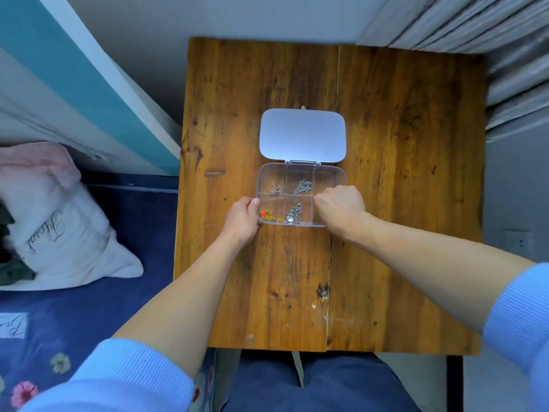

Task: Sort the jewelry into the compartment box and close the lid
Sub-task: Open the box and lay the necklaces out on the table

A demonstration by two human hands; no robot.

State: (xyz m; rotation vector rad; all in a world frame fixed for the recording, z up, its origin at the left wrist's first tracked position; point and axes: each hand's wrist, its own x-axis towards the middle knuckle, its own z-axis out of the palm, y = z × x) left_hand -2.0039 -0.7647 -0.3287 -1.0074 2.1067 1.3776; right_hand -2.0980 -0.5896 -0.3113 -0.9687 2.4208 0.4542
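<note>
A clear compartment box (pixel 329 171) lies open in the middle of the wooden table (pixel 401 188), its white lid (pixel 302 133) folded back flat behind it. Four compartments hold jewelry: a pinkish piece (pixel 276 187) far left, a silver chain (pixel 303 186) far middle, a gold chain with a red bead (pixel 269 216) near left, a silver pendant necklace (pixel 293 215) near middle. My left hand (pixel 242 220) grips the box's left edge. My right hand (pixel 340 208) is closed over the near right compartment, hiding it; whether the fingers pinch anything is hidden.
A bed with a navy floral cover (pixel 89 307) and a white pillow (pixel 59 233) lies to the left of the table. Grey curtains (pixel 475 22) hang at the back right. My knees in blue trousers (pixel 326 385) are at the table's near edge.
</note>
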